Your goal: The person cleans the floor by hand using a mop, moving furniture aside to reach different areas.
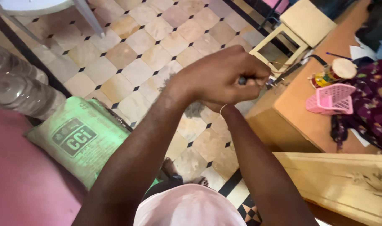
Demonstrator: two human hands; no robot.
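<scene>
Two clear plastic bottles [15,86] lying at far left, well away from the wooden table [291,109] and just above a green printed sack [80,136] on the tiled floor [132,54]. Left of the sack, a pink surface [19,175]. Further toward the table, crossing over the floor, the left hand [218,77] raised and curled into a fist, knuckles up, clamped on a small dark object [242,80] of which only a tip peeks out between finger and thumb; impossible to tell what kind of thing it is. Tucked under and behind that fist, the right hand [218,106], almost wholly hidden, only the wrist and a thin band showing, so open or closed cannot be told. Below both arms, near the bottom edge, a pale pink rounded cloth [187,207] and bare toes on the floor. Just off the table's near left corner, right beside the fist, a pale wooden frame [277,44] with a square board [308,21] leaning above it. On the table itself, a small round drum-like toy [337,71], a pink plastic basket [333,99] just below it, and a dark floral cloth [373,104] draped along the right side. Below the table, a pale wooden plank [337,180].
</scene>
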